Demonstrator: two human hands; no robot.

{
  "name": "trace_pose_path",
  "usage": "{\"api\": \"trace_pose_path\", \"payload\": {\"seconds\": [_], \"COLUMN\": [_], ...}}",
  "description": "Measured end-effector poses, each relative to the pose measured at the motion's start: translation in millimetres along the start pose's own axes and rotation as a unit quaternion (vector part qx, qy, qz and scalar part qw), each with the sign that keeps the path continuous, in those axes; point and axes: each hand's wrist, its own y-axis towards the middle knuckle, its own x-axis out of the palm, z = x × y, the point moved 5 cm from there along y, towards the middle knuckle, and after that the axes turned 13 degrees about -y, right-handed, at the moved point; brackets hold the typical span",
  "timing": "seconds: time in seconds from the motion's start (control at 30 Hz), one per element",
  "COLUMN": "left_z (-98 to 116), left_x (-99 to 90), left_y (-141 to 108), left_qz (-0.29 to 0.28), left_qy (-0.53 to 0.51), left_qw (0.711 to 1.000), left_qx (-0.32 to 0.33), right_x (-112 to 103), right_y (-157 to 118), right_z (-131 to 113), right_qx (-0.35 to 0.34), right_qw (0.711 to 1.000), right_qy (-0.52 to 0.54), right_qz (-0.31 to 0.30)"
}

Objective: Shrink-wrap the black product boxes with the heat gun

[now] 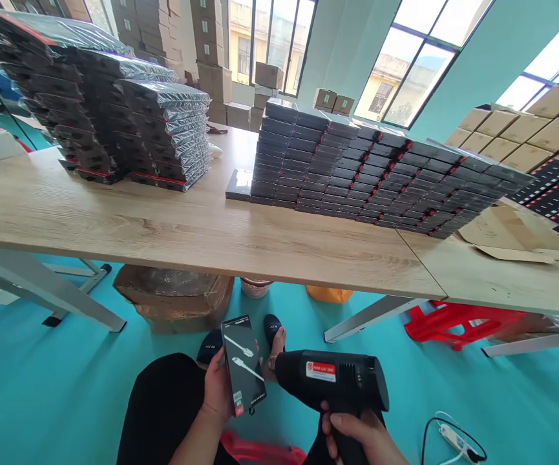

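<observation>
Head camera — left hand [218, 389] grips a cable box [243, 368] — right hand [359, 431], a heat gun [330, 381].

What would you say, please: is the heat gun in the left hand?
No, the left hand holds a box; the right hand grips the heat gun.

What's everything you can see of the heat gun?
The heat gun is black, apparently hard plastic, with a thick barrel, a red-and-white label and slots on its side. In the air before the table, it sits in the grip of the right hand, handle down, nozzle towards the small box. Whether it's running isn't visible.
</observation>
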Motion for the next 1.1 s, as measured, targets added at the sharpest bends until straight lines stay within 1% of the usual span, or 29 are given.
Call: {"api": "trace_pose_path", "payload": {"seconds": [0.07,0.13,0.2,0.27,0.37,0.43,0.5,0.67,0.83,0.93,1.1], "left_z": [0,0,0,-2,-7,-11,-14,-22,-22,-24,-23], "left_x": [-2.6,-3.0,-0.6,3.7,8.5,8.6,7.1,-0.3,-2.8,-2.9,-6.5], "left_y": [1,3,3,1,-6,-9,-11,-7,-5,-5,-3], "left_qz": [-0.007,-0.016,-0.018,-0.008,0.024,0.042,0.043,0.034,0.040,0.043,0.071], "left_qy": [-0.005,-0.011,-0.009,0.002,0.031,0.061,0.092,0.152,0.157,0.152,0.162], "left_qw": [1.000,1.000,1.000,1.000,0.999,0.997,0.994,0.985,0.985,0.985,0.982], "left_qx": [-0.004,-0.005,-0.003,-0.009,-0.026,-0.031,-0.034,-0.075,-0.062,-0.077,-0.063], "right_x": [-4,-6,-6,-6,-6,-6,-8,-15,-19,-20,-19], "right_y": [3,2,1,1,5,9,13,18,20,22,25], "right_z": [-1,1,4,7,9,5,-2,-14,-16,-18,-26], "right_qx": [0.019,0.025,0.016,0.014,0.032,0.043,0.044,0.031,0.019,0.018,0.019], "right_qw": [0.998,0.996,0.995,0.993,0.988,0.982,0.978,0.976,0.978,0.976,0.980], "right_qy": [0.061,0.088,0.097,0.108,0.148,0.180,0.201,0.213,0.208,0.214,0.199], "right_qz": [0.010,-0.007,-0.028,-0.039,-0.034,-0.032,-0.032,-0.032,-0.026,-0.024,-0.007]}}
